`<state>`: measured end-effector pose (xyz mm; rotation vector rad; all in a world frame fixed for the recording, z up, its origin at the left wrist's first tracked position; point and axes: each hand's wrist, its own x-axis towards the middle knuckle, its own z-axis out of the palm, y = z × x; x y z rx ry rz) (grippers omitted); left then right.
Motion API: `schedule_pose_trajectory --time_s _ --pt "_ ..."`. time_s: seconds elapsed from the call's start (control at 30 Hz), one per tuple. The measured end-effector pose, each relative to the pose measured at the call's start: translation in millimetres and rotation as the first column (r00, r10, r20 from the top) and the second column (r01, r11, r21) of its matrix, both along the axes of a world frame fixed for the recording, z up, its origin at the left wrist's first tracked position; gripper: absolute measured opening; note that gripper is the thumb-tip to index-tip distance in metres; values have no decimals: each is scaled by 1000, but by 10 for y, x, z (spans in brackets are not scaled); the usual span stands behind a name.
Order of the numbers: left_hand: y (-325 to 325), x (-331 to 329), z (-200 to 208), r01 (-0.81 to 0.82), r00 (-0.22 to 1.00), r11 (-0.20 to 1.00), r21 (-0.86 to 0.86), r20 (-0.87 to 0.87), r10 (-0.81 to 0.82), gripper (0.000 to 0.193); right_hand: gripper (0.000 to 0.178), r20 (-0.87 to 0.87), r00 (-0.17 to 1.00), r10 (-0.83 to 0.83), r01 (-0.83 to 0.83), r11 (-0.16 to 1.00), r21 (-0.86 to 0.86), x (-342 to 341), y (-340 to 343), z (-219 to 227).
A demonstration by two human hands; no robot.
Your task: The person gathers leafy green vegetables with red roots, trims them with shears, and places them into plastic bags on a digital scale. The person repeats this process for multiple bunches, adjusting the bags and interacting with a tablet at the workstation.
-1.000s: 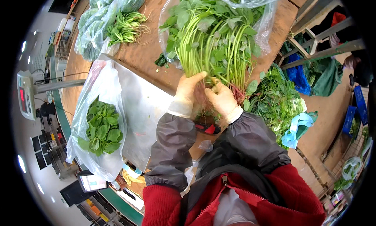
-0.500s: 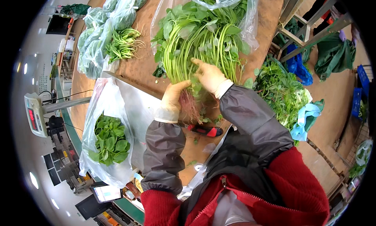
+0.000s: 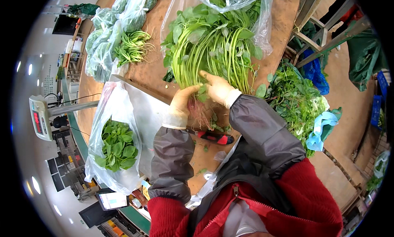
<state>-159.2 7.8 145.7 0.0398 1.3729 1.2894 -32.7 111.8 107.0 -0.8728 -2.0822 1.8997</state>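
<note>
A large heap of long-stemmed leafy greens (image 3: 186, 66) lies on the brown table, partly inside a clear plastic bag (image 3: 262, 25). My left hand (image 3: 179, 102), gloved in pale yellow, is closed around the root ends of a bunch at the near side. Its pinkish roots (image 3: 200, 114) hang below the fingers. Against the stems just to the right is my right hand (image 3: 218, 89), also gloved. Its index finger stretches over the stems while the other fingers curl in at a small leaf (image 3: 202, 92); their tips are partly hidden.
A white plastic bag of leaves (image 3: 117, 146) sits on a metal plate (image 3: 152, 114) at left, near a scale display (image 3: 40, 118). Several bagged greens (image 3: 108, 36) and a loose bunch (image 3: 131, 48) lie far left. A black-and-red object (image 3: 217, 138) lies near me. Loose greens (image 3: 295, 97) are piled right.
The view has shifted slightly. My left hand keeps its grip at the roots; the right hand has moved only slightly, and the small leaf between the hands shows more clearly.
</note>
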Motion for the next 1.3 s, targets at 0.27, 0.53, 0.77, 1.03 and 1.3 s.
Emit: schedule_pose_trajectory --time_s 0.27,0.53,0.77,1.03,1.3 --pt "-54 -60 -80 -7 1000 999 -41 -30 6 20 31 147 971 189 -159 969 -191 -55 86 -19" --pt "38 214 199 -45 970 997 65 240 28 39 23 222 879 423 -356 890 -285 341 -316 -73" --pt "-67 194 9 26 987 921 390 136 -85 27 42 563 706 431 -516 856 -9 2372 -284 -457" --pt "168 -72 863 29 687 995 -98 -721 -90 24 55 -320 928 191 -276 929 -246 708 20 342" --pt "-602 -145 2116 -163 716 918 361 -597 361 29 70 -301 934 190 -281 912 -297 -145 456 237"
